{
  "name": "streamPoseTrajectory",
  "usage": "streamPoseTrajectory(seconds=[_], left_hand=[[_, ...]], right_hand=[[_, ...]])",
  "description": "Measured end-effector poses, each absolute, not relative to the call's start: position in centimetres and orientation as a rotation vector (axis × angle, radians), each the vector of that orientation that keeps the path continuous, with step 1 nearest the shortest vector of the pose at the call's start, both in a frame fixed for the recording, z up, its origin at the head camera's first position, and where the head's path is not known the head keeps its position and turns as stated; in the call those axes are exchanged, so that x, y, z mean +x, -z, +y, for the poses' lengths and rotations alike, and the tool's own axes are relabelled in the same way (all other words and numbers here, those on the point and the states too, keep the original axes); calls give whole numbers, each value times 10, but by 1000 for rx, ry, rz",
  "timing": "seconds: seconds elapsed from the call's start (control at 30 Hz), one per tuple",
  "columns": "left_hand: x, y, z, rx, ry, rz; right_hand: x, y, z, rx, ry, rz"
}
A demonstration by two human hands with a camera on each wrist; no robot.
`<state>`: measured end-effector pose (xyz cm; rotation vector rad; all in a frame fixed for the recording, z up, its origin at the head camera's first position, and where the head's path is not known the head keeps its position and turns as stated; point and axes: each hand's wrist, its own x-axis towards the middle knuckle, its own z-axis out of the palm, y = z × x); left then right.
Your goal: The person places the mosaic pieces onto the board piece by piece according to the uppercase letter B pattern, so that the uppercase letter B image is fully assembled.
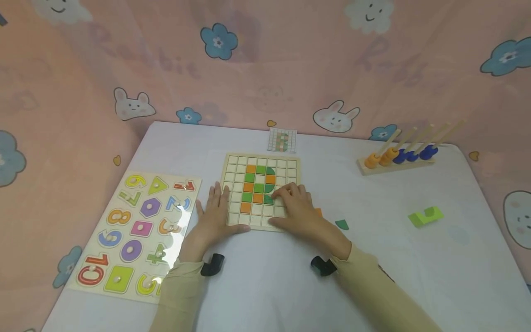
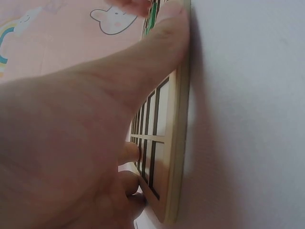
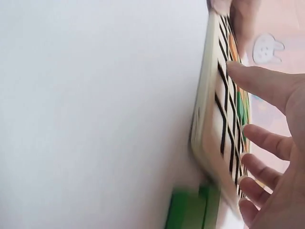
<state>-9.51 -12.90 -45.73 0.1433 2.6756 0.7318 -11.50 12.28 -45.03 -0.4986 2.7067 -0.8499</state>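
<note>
A wooden grid board (image 1: 292,173) lies in front of me with orange and green tiles set in its middle squares, some with rounded edges. My left hand (image 1: 212,222) rests at its left side, fingers straight over the rim and thumb along the near edge. My right hand (image 1: 299,210) spreads over the right half. Its index fingertip touches the board by the lowest dark green tile (image 1: 268,199), while the thumb lies near the front edge. The right wrist view shows the right fingers (image 3: 267,140) spread against the grid, pinching nothing.
Behind the board lies a small pattern card (image 1: 282,140). A number puzzle (image 1: 115,255) is on the left. Right of the board are a loose green piece (image 1: 342,224) and a partly hidden orange piece (image 1: 318,212). Farther right stand a bead peg rack (image 1: 400,166) and a light green block (image 1: 426,216).
</note>
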Motion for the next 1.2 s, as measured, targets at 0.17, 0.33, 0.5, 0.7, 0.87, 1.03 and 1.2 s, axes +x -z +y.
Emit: streamPoseTrajectory(seconds=[0.17,0.33,0.5,0.7,0.87,1.03,1.2], left_hand=[[-94,457,-129,142,-735,2672],[-94,458,-129,138,-736,2668],[-94,459,-130,140,-733,2669],[-95,459,-131,142,-735,2665],[-96,462,-131,148,-739,2672],[-96,462,-130,153,-728,2677],[-96,463,-131,156,-728,2680]], right_hand=[[-114,444,160,-462,816,2686],[-110,441,189,-450,718,2649],[-105,443,203,-502,719,2639],[-103,450,207,-532,776,2668],[-105,451,209,-544,806,2688],[-106,451,207,-523,811,2700],[-107,450,206,-515,818,2707]])
